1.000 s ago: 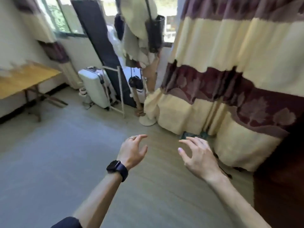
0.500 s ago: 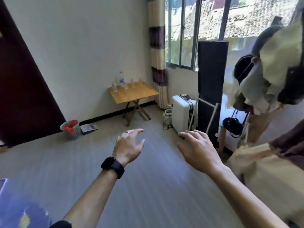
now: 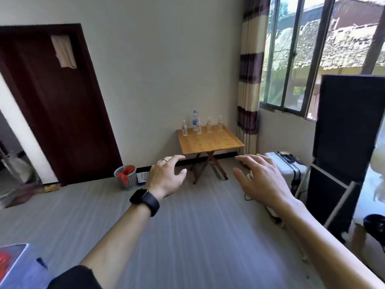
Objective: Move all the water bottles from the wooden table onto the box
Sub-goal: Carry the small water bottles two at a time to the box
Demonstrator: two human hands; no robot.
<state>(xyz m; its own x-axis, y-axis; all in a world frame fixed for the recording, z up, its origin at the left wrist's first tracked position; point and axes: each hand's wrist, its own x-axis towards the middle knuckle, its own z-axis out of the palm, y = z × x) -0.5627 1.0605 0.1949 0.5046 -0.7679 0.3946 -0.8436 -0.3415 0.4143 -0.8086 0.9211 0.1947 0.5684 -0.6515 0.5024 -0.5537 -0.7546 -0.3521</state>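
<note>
Left hand (image 3: pixel 166 178) and right hand (image 3: pixel 262 180) are both spread, fingers loose, holding nothing, well apart from the table (image 3: pixel 210 143); 5 bottles (image 3: pixel 198 126) stand upright along its far edge.

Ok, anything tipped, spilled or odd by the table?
No: all five water bottles stand upright along the far edge of the wooden table. The only oddity is a torn paper sheet hanging crooked on the dark door.

We see clear, glossy plastic bottles (image 3: pixel 209 125) on a matt, grainy wooden table (image 3: pixel 210 142); at its three o'clock, a smooth hard-shell suitcase (image 3: pixel 288 166).
</note>
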